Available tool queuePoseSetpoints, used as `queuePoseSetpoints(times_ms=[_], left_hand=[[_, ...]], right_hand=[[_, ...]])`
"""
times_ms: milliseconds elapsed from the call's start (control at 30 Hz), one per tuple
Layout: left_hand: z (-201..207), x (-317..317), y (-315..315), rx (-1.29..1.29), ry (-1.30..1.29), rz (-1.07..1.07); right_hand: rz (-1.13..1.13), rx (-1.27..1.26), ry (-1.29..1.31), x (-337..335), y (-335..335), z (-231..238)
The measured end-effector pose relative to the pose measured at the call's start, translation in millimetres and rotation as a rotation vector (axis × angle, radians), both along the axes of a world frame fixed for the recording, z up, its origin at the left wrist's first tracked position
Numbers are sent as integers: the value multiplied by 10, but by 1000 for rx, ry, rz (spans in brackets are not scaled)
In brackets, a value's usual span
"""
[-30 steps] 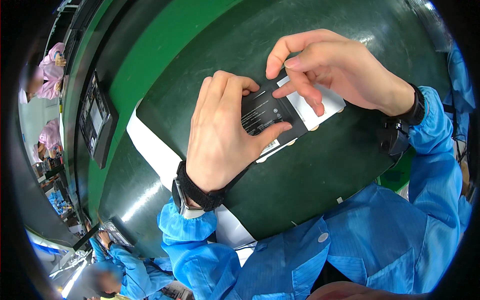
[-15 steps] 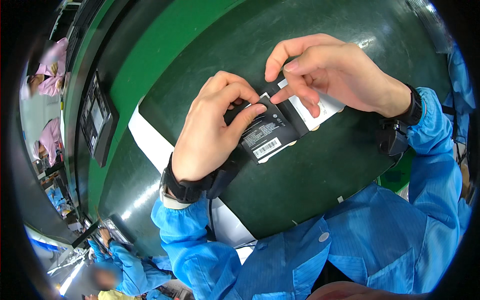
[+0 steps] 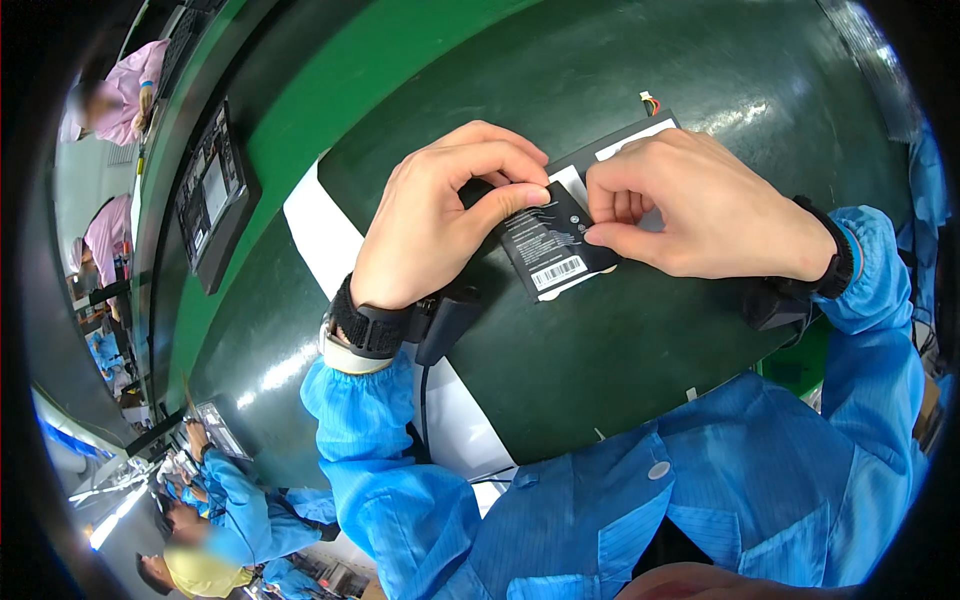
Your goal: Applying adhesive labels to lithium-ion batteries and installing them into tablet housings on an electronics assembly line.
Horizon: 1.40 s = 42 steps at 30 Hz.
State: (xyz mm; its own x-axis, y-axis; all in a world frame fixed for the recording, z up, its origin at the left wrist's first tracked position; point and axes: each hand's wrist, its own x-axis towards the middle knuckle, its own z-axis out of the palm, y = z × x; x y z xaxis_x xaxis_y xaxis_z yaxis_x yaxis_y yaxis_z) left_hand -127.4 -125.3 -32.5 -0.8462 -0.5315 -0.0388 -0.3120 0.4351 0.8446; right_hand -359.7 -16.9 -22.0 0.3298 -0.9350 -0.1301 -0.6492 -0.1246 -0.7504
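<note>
A flat black battery pack (image 3: 640, 131) lies on the dark green table in front of me, with a small white plug on red and yellow wires (image 3: 648, 102) at its far right end. Its near left part carries a black film label (image 3: 545, 245) with white print and a barcode, creased near the right edge. My left hand (image 3: 430, 215) is closed at the upper left, thumb on the label and fingers behind. With thumb and fingers pinched together, my right hand (image 3: 705, 210) grips the label's right edge. White patches of the pack show between the hands.
White paper sheets (image 3: 325, 230) lie under and beside my left forearm. An opened electronic device (image 3: 212, 195) sits on the green surface at far left. Other people in pink and blue clothing (image 3: 250, 505) work along the left side. Both my wrists wear black straps with devices.
My right hand has gone from loosely spread fingers above the pack to a pinch on the label's right edge. The label has creased. The wired plug has come into sight.
</note>
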Motion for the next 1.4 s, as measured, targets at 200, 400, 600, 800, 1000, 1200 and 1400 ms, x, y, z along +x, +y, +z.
queuePoseSetpoints(times_ms=[200,400,600,800,1000,1200,1400], left_hand=[[152,97,201,-147,-63,179],[62,398,476,-556,-180,123],[-59,442,628,-661,-267,102],[-46,407,605,-680,-291,85],[-71,400,642,-688,-306,93],[-80,392,589,-609,-264,122],[-69,370,583,-595,-260,145]], right_hand=[[-27,-45,-165,-10,-62,-32],[15,32,-138,-24,-126,-39],[29,133,-62,-8,-242,-69],[-28,395,-424,-12,-234,-155],[-114,430,-637,-110,-298,-217],[-60,473,-639,-140,-306,-191],[-174,433,-485,-110,-245,-166]])
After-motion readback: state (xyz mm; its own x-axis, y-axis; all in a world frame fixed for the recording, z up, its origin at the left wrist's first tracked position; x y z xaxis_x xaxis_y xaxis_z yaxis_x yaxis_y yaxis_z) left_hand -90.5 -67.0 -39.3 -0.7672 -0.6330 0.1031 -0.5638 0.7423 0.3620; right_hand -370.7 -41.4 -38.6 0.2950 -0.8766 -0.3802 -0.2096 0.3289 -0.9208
